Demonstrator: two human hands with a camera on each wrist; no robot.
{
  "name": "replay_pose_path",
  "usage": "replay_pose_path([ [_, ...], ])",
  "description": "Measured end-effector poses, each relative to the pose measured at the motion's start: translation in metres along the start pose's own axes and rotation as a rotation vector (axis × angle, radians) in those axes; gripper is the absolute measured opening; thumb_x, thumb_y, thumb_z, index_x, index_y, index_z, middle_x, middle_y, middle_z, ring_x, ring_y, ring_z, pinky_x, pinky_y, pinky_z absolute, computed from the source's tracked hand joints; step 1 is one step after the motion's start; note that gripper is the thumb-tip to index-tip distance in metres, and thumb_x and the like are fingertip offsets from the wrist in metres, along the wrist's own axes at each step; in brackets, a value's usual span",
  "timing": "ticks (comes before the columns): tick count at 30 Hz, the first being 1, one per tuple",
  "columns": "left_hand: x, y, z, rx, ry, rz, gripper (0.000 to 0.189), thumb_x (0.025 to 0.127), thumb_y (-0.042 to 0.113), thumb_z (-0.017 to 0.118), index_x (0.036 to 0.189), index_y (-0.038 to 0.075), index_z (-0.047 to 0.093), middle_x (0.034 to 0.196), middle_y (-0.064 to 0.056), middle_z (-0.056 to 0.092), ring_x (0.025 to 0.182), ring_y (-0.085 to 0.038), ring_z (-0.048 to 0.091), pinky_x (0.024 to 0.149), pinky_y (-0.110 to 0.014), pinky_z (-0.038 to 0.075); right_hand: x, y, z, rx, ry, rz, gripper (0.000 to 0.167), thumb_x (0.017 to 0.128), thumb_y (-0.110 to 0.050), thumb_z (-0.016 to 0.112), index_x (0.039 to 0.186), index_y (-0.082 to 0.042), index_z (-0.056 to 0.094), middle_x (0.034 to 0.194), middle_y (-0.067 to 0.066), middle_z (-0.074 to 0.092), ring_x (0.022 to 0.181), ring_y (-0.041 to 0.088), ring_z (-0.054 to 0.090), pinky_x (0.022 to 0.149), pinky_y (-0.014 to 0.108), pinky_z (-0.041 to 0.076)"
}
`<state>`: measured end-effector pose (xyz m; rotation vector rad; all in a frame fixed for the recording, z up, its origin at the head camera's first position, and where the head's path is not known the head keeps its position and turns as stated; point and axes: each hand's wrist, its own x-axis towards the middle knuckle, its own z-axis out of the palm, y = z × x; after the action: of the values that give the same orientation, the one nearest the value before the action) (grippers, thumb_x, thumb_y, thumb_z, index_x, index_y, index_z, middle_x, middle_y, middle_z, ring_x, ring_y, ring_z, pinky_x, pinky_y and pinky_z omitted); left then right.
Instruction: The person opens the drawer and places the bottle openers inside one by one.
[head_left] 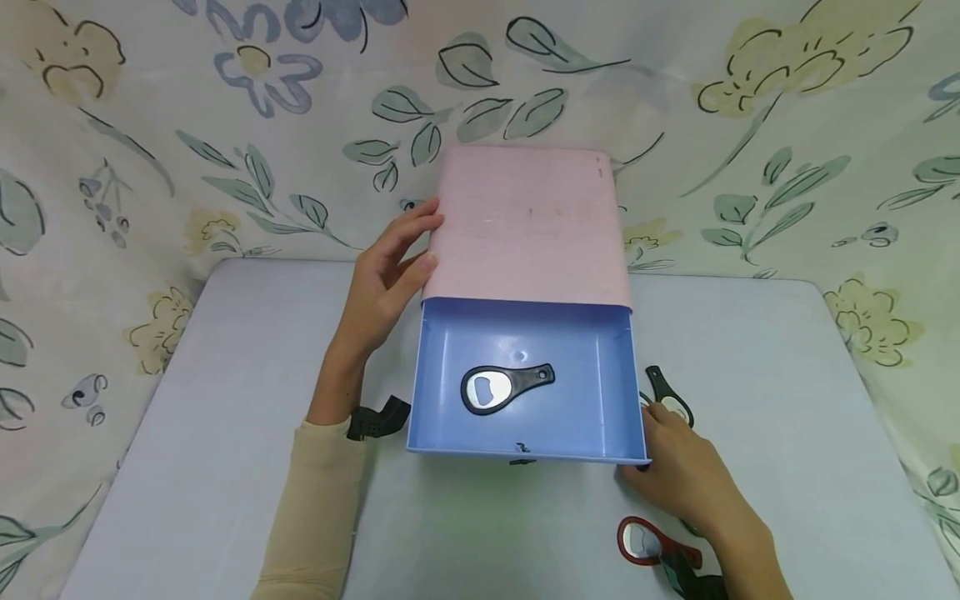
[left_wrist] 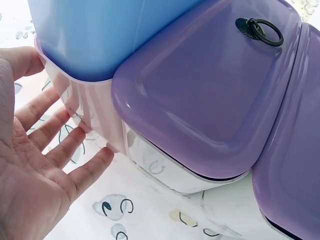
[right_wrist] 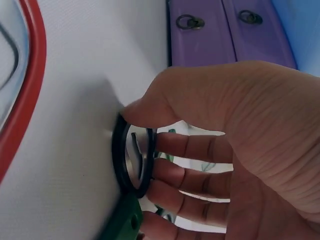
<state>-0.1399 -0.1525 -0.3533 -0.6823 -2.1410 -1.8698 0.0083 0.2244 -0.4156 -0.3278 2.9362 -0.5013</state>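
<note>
A pink cabinet (head_left: 525,225) stands with its blue top drawer (head_left: 581,421) pulled out. Inside that drawer lies a black-rimmed bottle opener (head_left: 487,390). My left hand (head_left: 382,287) touches the cabinet's left side, its fingers extended along the wall in the left wrist view. To the right of the drawer, my right hand (head_left: 693,471) reaches low. In the right wrist view, its thumb and fingers pinch a black-rimmed bottle opener (right_wrist: 118,155). Another black bottle opener (head_left: 657,383) shows just beyond that hand in the head view; whether it is the pinched one, I cannot tell.
A red bottle opener (head_left: 645,542) lies at the right front of the white table (head_left: 187,467). A green handle (right_wrist: 125,220) is beside the pinched opener. Purple drawers (left_wrist: 200,95) with ring pulls sit below the blue one. Floral cloth (head_left: 300,192) hangs behind.
</note>
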Motion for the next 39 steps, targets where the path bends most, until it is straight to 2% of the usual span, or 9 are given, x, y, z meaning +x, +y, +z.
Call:
replay_pose_path([
  [6, -0.001, -0.002, 0.001, -0.002, -0.003, 0.001, 0.048, 0.100, 0.009, 0.057, 0.147, 0.000, 0.058, 0.166, -0.002, 0.049, 0.155, -0.019, 0.045, 0.121, -0.044, 0.048, -0.001, 0.001, 0.002, 0.003, -0.021, 0.029, 0.073, 0.071, -0.019, 0.090, 0.136, 0.003, 0.064, 0.109, 0.019, 0.073, 0.088, 0.028, 0.064, 0.071, 0.051, 0.063],
  [12, -0.001, -0.004, 0.005, -0.014, -0.005, 0.000, 0.049, 0.100, 0.008, 0.059, 0.147, 0.000, 0.057, 0.166, -0.004, 0.047, 0.156, -0.021, 0.045, 0.120, -0.047, 0.048, -0.002, 0.005, 0.000, -0.016, -0.018, 0.029, 0.072, 0.069, -0.019, 0.089, 0.133, 0.002, 0.065, 0.114, 0.020, 0.074, 0.090, 0.031, 0.065, 0.068, 0.051, 0.061],
  [19, -0.003, 0.000, 0.000, 0.011, 0.012, -0.002, 0.048, 0.099, 0.009, 0.059, 0.146, 0.000, 0.058, 0.166, -0.003, 0.048, 0.156, -0.021, 0.045, 0.120, -0.045, 0.048, 0.002, 0.007, 0.003, -0.062, -0.005, -0.031, 0.061, 0.067, -0.021, 0.083, 0.122, 0.000, 0.069, 0.106, 0.013, 0.076, 0.082, 0.022, 0.060, 0.059, 0.036, 0.051],
  [25, -0.002, 0.001, -0.001, 0.011, 0.004, -0.012, 0.048, 0.100, 0.009, 0.059, 0.146, 0.000, 0.058, 0.166, -0.002, 0.049, 0.156, -0.020, 0.045, 0.120, -0.045, 0.048, 0.003, 0.005, 0.003, -0.080, -0.001, -0.026, 0.063, 0.065, -0.021, 0.084, 0.122, 0.001, 0.068, 0.096, 0.008, 0.071, 0.077, 0.019, 0.054, 0.056, 0.032, 0.045],
  [32, -0.001, -0.001, 0.000, 0.012, 0.009, -0.007, 0.048, 0.099, 0.009, 0.058, 0.147, -0.001, 0.058, 0.165, -0.001, 0.049, 0.155, -0.019, 0.046, 0.120, -0.046, 0.048, 0.005, 0.007, 0.002, -0.069, 0.003, -0.001, 0.074, 0.063, -0.022, 0.093, 0.129, 0.001, 0.068, 0.106, 0.015, 0.074, 0.086, 0.025, 0.061, 0.064, 0.044, 0.061],
  [36, 0.000, -0.001, 0.000, 0.012, 0.009, -0.008, 0.048, 0.099, 0.009, 0.058, 0.146, -0.001, 0.058, 0.165, -0.001, 0.049, 0.155, -0.019, 0.046, 0.120, -0.045, 0.049, 0.004, 0.008, 0.000, -0.056, -0.008, 0.002, 0.075, 0.065, -0.024, 0.096, 0.130, 0.000, 0.068, 0.107, 0.014, 0.074, 0.088, 0.025, 0.063, 0.068, 0.048, 0.063],
  [39, 0.000, -0.001, 0.000, 0.013, 0.009, -0.007, 0.048, 0.099, 0.008, 0.058, 0.146, -0.001, 0.058, 0.165, -0.002, 0.049, 0.155, -0.020, 0.046, 0.119, -0.045, 0.049, 0.004, 0.010, -0.003, -0.050, -0.002, -0.008, 0.069, 0.067, -0.026, 0.095, 0.127, -0.003, 0.069, 0.105, 0.010, 0.073, 0.089, 0.023, 0.065, 0.068, 0.046, 0.063],
])
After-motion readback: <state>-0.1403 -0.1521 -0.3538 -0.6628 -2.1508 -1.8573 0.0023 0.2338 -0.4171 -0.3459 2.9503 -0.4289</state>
